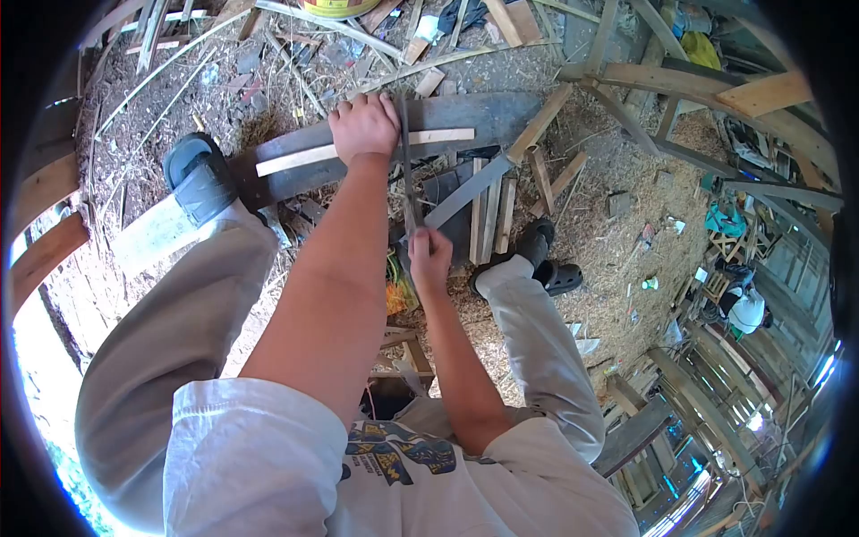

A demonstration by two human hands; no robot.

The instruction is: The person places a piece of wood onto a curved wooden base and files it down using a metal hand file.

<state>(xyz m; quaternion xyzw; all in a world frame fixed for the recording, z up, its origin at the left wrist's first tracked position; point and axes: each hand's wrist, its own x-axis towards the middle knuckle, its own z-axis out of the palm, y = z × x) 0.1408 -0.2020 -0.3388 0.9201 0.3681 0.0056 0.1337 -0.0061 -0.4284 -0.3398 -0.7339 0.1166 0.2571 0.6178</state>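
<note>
My left hand (365, 125) is closed over a pale wooden strip (447, 136), pressing it onto a dark plank (488, 115). Close beside those fingers, a thin saw (407, 170) crosses the strip, its blade seen nearly edge-on. My right hand (429, 255) is wrapped around the saw's near end; the handle is mostly hidden by the fingers. To the right of the saw a flat grey board (467, 194) slants up toward the plank.
Short wooden pieces (488, 210) stand below the plank, between my feet. My left shoe (201, 179) rests at the plank's left end. Wood scraps and shavings litter the ground. Timber frames (680, 80) stand at right; a yellow bucket (338, 7) is at the top.
</note>
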